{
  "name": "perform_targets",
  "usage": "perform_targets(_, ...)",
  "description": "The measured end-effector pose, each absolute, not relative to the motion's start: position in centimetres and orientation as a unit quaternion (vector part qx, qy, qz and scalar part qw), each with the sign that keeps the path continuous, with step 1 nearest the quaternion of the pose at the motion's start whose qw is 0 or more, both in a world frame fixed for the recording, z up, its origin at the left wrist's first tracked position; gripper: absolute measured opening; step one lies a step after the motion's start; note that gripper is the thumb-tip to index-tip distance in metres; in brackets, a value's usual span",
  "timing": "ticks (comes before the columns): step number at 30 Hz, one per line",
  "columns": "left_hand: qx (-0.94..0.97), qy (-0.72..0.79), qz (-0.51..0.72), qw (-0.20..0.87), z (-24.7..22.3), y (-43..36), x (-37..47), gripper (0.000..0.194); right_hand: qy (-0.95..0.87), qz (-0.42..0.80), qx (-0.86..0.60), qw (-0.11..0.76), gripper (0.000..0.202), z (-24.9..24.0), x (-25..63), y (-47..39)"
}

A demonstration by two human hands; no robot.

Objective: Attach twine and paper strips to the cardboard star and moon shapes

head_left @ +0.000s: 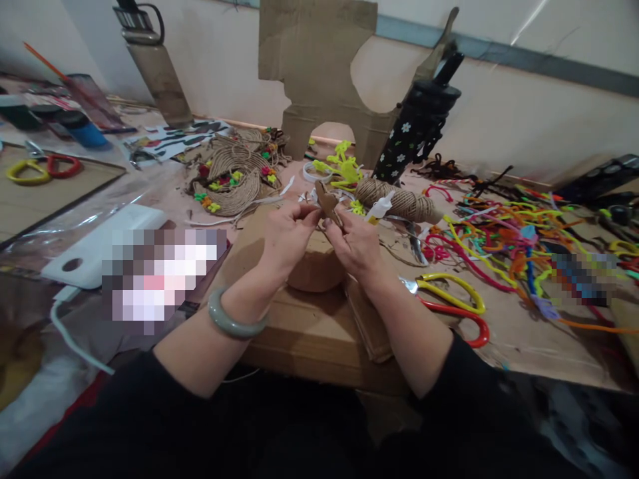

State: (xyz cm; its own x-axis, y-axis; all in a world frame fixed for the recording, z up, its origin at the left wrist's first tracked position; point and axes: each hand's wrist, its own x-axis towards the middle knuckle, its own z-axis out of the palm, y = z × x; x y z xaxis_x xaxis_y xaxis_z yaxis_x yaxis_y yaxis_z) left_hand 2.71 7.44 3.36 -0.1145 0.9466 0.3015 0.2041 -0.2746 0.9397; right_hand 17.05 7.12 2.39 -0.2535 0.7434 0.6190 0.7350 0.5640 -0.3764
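Both hands meet at the middle of the view, above a rounded cardboard piece [315,269] that lies on a cardboard box [294,332]. My right hand [355,245] is closed on a small brown cardboard piece [327,198] that sticks up between the hands. My left hand [289,241] has its thumb and fingers pinched together against the lower left of that piece; what they grip is too small to make out. A glue bottle with a white nozzle [380,207] stands just behind my right hand. A folded cardboard strip [369,319] lies under my right forearm.
Scissors with yellow and red handles [452,293] lie right of my right forearm. Behind are a twine roll [397,199], coiled twine with flowers [234,173] and a black flowered umbrella [412,130]. Colourful pipe cleaners [519,246] spread rightward; a white power bank [104,243] sits left.
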Motion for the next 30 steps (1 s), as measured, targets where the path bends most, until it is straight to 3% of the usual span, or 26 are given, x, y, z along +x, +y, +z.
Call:
perform_targets(11, 0.541, 0.487, 0.572, 0.379, 2.88, 7.9, 2.81, 0.013, -0.803, -0.014, -0.444, 0.397, 0.024, 2.65, 16.97, 6.94)
perform_targets(21, 0.541, 0.449, 0.574, 0.42, 3.67, 7.54, 3.0, 0.01, -0.761, 0.143, -0.474, 0.419, 0.028, 2.45, 17.25, 7.17)
perform_targets(30, 0.534, 0.454, 0.578, 0.418, 2.98, 7.97, 2.82, 0.014, -0.781, 0.056, -0.471, 0.407, 0.024, 2.94, 17.0, 6.78)
